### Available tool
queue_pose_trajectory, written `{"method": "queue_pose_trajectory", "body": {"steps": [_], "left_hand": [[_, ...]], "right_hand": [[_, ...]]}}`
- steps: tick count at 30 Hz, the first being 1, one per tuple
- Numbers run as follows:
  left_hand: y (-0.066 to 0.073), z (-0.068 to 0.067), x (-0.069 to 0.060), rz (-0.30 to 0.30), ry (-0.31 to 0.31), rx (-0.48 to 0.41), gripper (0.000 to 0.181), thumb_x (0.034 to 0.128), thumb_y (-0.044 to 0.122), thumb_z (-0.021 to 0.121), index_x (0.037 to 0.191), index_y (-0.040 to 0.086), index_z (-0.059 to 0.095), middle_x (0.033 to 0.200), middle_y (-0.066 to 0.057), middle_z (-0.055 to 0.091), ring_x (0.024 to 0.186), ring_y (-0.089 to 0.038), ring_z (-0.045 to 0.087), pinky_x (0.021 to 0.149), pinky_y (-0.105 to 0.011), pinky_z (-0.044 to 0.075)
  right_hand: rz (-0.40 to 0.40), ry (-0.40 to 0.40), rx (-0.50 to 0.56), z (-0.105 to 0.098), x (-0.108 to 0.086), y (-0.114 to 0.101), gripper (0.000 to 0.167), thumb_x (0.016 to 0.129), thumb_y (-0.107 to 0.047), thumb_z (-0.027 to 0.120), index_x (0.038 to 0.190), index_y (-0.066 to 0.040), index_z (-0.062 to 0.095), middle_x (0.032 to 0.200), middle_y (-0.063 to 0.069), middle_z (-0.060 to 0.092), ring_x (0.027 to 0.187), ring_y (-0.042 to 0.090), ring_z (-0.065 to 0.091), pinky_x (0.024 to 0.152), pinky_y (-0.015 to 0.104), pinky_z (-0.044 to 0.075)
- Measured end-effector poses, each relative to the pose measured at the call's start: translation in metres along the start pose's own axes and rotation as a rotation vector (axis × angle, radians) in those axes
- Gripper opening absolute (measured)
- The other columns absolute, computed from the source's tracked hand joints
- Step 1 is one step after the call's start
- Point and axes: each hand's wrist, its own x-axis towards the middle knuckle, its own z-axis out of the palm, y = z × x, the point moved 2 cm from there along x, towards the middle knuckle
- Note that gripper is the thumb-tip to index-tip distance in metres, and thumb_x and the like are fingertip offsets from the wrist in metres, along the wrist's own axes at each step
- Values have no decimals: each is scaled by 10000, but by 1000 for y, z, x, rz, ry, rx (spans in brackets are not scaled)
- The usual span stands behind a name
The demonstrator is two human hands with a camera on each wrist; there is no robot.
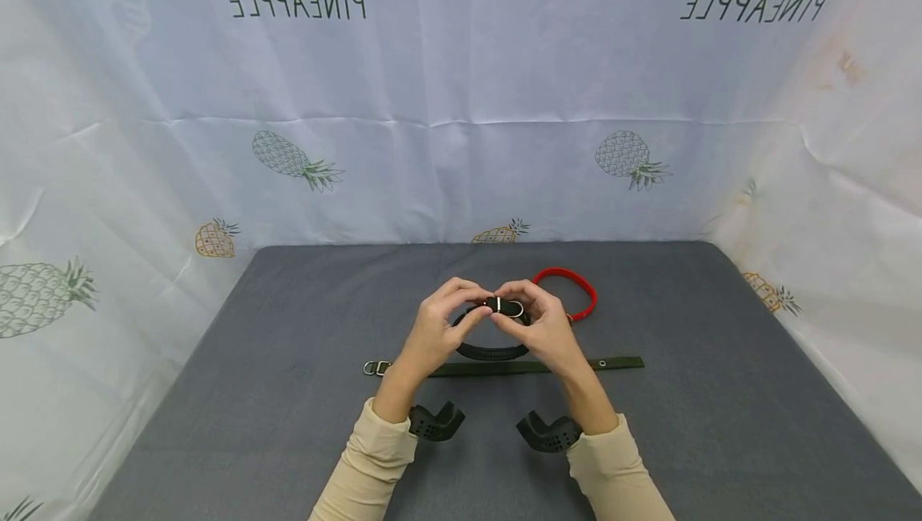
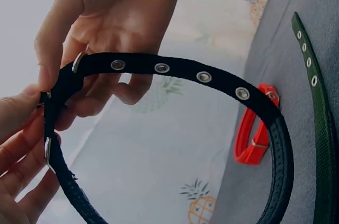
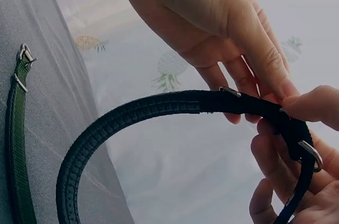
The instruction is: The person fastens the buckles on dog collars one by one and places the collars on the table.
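Note:
A black dog collar (image 1: 493, 353), bent into a loop, is held up above the table between both hands. My left hand (image 1: 441, 325) pinches one side of the join between thumb and fingers. The right hand (image 1: 542, 327) pinches the other side, close to the metal D-ring (image 1: 515, 310). The thumbs nearly meet there. In the left wrist view, metal eyelets (image 2: 204, 77) line the strap beside the left hand. A padded, stitched section (image 3: 127, 110) curves away in the right wrist view. Fingers partly hide the buckle, so how far the strap is fastened I cannot tell.
On the grey table (image 1: 288, 417), a green collar (image 1: 490, 368) lies stretched straight beneath the hands, its buckle end to the left. A red collar (image 1: 587, 289), closed in a loop, lies behind the right hand. A pineapple-print curtain (image 1: 461, 177) surrounds the back and sides.

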Motion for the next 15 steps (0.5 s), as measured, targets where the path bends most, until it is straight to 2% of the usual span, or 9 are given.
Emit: {"method": "queue_pose_trajectory", "body": {"steps": [4, 11, 15], "left_hand": [[-1, 0, -1, 23, 4, -2, 195, 833, -3, 704, 1028, 13, 706, 990, -105, 647, 882, -191, 626, 767, -304, 553], [-2, 0, -1, 27, -3, -14, 190, 837, 1, 703, 1026, 11, 692, 998, -107, 640, 892, -192, 622, 752, -386, 558], [-2, 0, -1, 29, -14, -7, 177, 855, 1, 684, 1031, 16, 670, 1017, -106, 635, 910, -191, 617, 785, -321, 552]], "right_hand": [[-6, 1, 6, 0, -1, 1, 291, 843, 36, 684, 1121, 83, 609, 985, -190, 615, 904, -59, 605, 768, 166, 508], [2, 4, 2, -1, 0, 2, 272, 844, 32, 684, 1104, 84, 622, 972, -176, 623, 828, -23, 608, 689, 163, 497], [-6, -1, 7, -1, 0, 2, 262, 843, 37, 683, 1090, 89, 612, 943, -221, 635, 783, -24, 588, 659, 166, 483]]}}
